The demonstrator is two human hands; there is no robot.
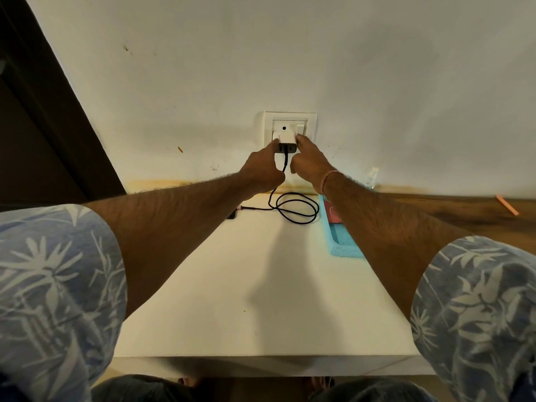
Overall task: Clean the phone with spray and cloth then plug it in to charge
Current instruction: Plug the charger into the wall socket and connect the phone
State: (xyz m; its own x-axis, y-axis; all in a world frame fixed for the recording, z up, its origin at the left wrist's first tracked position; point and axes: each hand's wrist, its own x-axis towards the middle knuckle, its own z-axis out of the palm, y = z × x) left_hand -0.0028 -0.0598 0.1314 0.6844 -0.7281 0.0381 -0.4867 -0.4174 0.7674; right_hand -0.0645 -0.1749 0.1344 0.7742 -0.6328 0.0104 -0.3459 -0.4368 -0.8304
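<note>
The white table (261, 300) stretches from its near edge to the wall, below both hands. A black cable (298, 211) lies on it in a loose coil just beneath the left hand (262, 172) and the right hand (309, 163). Its red-tipped end leads to a dark phone (232, 213), lying flat and mostly hidden under the left forearm. A turquoise mesh tray (342, 242) rests on the table's right side under the right forearm, with a red item (332, 213) inside it.
</note>
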